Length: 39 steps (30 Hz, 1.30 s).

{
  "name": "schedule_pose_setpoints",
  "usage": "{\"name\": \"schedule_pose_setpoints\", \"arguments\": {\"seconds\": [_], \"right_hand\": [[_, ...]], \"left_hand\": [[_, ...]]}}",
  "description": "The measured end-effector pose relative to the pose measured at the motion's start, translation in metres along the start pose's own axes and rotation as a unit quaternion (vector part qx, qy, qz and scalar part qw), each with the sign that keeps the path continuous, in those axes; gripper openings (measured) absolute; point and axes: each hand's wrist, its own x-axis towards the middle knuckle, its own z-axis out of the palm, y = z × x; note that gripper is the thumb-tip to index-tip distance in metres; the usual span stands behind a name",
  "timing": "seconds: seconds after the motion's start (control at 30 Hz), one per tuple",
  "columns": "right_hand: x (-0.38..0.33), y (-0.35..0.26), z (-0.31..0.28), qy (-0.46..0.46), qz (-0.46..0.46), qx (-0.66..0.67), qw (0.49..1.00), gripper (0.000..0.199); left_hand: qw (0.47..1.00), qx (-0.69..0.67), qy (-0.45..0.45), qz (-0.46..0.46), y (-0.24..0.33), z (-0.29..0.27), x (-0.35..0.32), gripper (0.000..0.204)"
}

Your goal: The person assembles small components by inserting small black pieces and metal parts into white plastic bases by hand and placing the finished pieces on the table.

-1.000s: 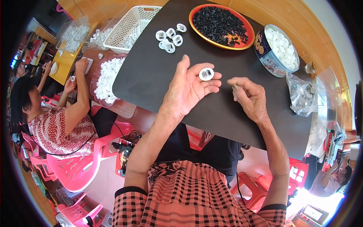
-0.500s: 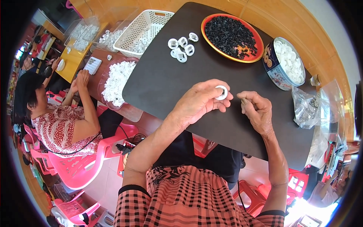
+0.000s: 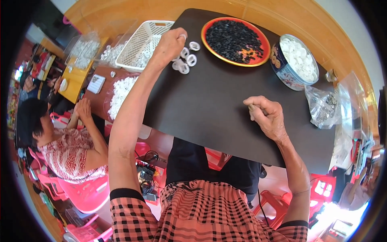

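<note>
My left hand [image 3: 170,46] is stretched out to the far left of the dark table [image 3: 201,109], its fingers closed round a round white plastic part [image 3: 183,36]; only a sliver of that part shows. Just beside the hand lies a small group of round white parts [image 3: 191,60] with dark slots in their middles. Over the right half of the table, my right hand [image 3: 267,117] is closed, thumb pressed to the curled forefinger. Whatever it may pinch is too small or hidden to make out.
At the back stand a red tray [image 3: 264,56] of small black pieces and a round tin [image 3: 296,78] of white parts. A clear bag [image 3: 322,109] lies at the right edge. Left are a white basket [image 3: 133,44], a heap of white parts [image 3: 121,92] and a seated co-worker [image 3: 76,149].
My left hand has moved from the middle of the table to the far left, carrying the round white part to the group there. My right hand has stayed nearly in place, still closed.
</note>
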Motion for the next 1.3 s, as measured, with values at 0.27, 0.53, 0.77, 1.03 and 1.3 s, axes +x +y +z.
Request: {"name": "schedule_pose_setpoints", "arguments": {"seconds": [0.27,0.53,0.77,1.03,1.3], "right_hand": [[0.002,0.002,-0.008,-0.016,-0.013,-0.016,1.000,0.015],[0.005,0.003,-0.004,-0.004,-0.036,0.006,0.999,0.015],[0.001,-0.008,-0.022,0.031,-0.031,-0.030,0.999,0.010],[0.068,-0.039,-0.150,0.144,-0.166,-0.492,0.842,0.020],[0.097,-0.010,-0.190,0.018,-0.037,-0.626,0.779,0.032]], "left_hand": [[0.987,0.092,-0.120,-0.048,0.018,0.009,0.019,0.024],[0.989,0.070,-0.091,0.088,-0.018,0.010,0.021,0.026],[0.992,0.014,0.061,0.107,0.072,0.012,-0.012,0.024],[0.925,-0.366,-0.104,-0.015,0.169,0.048,-0.132,0.019],[0.881,-0.447,-0.137,-0.071,0.175,0.080,-0.158,0.022]]}}
